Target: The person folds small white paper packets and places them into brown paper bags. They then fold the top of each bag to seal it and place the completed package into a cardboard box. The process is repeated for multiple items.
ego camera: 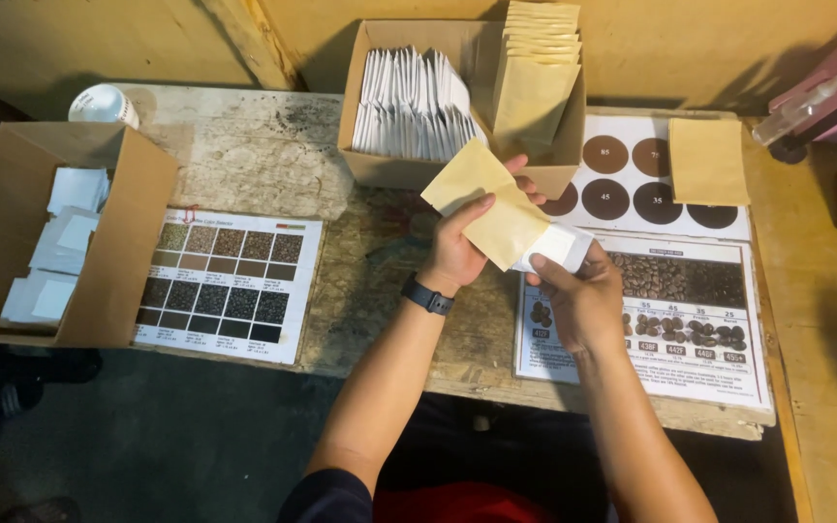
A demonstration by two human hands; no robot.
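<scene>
Head view: left hand (pixel 457 250) pinches a tan kraft paper envelope (pixel 488 199) between thumb and fingers, held tilted above the table edge, in front of the centre box. Right hand (pixel 583 298) grips a small white sachet (pixel 556 246) at its lower end, fingers closed round it, the sachet's upper end touching or tucked into the envelope's mouth; can't tell how far in. A dark smartwatch (pixel 426 294) sits on the left wrist.

Handling: the envelope looks light, thin and floppy, creases easily; best held near the open end so the mouth stays spread. The sachet looks light, soft, a little slippery; hold by the edge, no squeezing.

Around: open cardboard box (pixel 380 163) straight behind the hands, packed with upright white sachets (pixel 409 107) on its left and a stack of tan envelopes (pixel 537 68) on its right. One loose tan envelope (pixel 708 161) lies on a colour chart with brown circles (pixel 622 160). A coffee bean chart (pixel 690 320) is under the right hand. A roast grid chart (pixel 225 286) lies left, beside a second cardboard box (pixel 118 252) holding white sachets laid flat. White cup (pixel 103 103) far left corner. Pink device (pixel 830 87) far right. Worn wooden table (pixel 254 145). Nothing blocks the hands; the centre box is close behind.
</scene>
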